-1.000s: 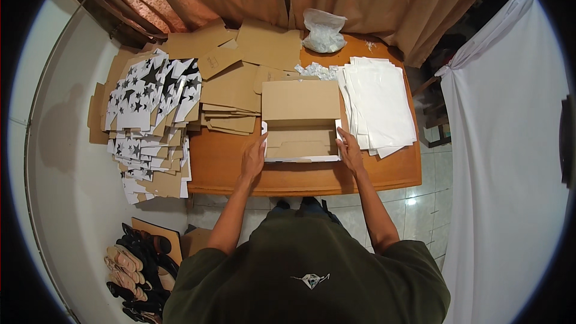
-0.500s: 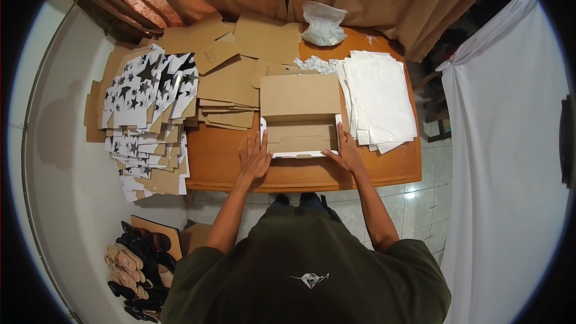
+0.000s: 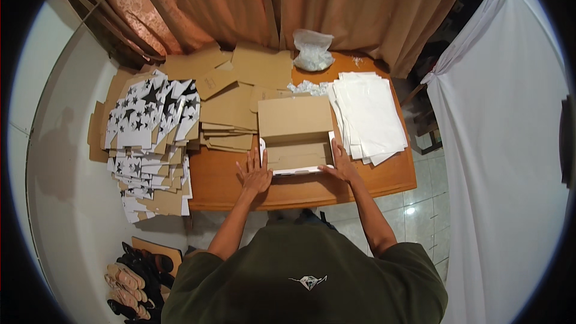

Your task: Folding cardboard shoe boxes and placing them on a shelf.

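Brown curtains hang along the far edge of the wooden table, and a white cloth hangs well apart from its right side. A strip of bare wood runs along the near edge, giving room in front of the hands; another patch lies to the left of the left hand.

The star-printed cardboard blanks crowd the left end in a tall, uneven heap. Flat brown cardboard sheets fill the back left, their edges overlapping. At right, a loose stack of white paper sheets lies just beside the box, leaving only a narrow gap there.

The open cardboard box sits mid-table, set back from the near edge, its brown lid raised at the back and its low white front wall facing the person. Beyond it stand a clear plastic bag and a scatter of small white packets.

The left hand is palm down with fingers spread, touching the box's left front corner. The right hand is open too, fingers along the right wall, thumb out on the front rim.
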The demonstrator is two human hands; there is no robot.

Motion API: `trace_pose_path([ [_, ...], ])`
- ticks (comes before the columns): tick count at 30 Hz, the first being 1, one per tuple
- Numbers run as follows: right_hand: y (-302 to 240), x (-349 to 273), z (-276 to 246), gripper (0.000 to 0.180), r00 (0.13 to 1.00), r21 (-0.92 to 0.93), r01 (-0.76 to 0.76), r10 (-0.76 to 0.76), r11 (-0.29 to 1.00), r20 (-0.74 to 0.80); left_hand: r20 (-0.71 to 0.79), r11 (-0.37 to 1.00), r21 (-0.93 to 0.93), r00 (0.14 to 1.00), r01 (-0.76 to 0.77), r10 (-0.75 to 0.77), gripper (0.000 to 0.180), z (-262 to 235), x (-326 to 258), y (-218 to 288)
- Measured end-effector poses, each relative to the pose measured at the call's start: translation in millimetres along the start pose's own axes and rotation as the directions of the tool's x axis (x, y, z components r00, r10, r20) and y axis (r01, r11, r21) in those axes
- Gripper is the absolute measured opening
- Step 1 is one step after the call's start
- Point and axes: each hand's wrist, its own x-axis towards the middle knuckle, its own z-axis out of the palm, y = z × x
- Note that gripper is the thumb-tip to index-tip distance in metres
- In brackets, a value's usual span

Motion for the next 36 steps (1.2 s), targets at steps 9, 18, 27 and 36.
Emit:
trace_pose_path([
  [9,-37.1,-35.6,-46.5,0.103,0.960,0.320,-0.045,0.130,0.946,-0.250,-0.357,0.874,-0.344,0.909,-0.344,0.218,0.083,-48.0,-16.3,59.7],
  [18,19.3,-61.6,-99.7,0.095,0.907,0.343,-0.135,0.255,0.930,-0.335,-0.317,0.592,-0.624,0.858,-0.509,0.403,0.082,-62.2,30.2,186.0],
  [27,141.4,-50.2,-143.3,0.096,0.917,0.312,-0.204,0.293,0.928,-0.271,-0.229,0.592,-0.686,0.898,-0.422,0.375,0.082,-6.7,108.9,294.7],
  [36,226.7,23.7,-178.8,0.086,0.957,0.257,-0.164,0.217,0.952,-0.193,-0.162,0.762,-0.610,0.975,-0.218,0.150,0.081,47.2,197.0,340.5],
])
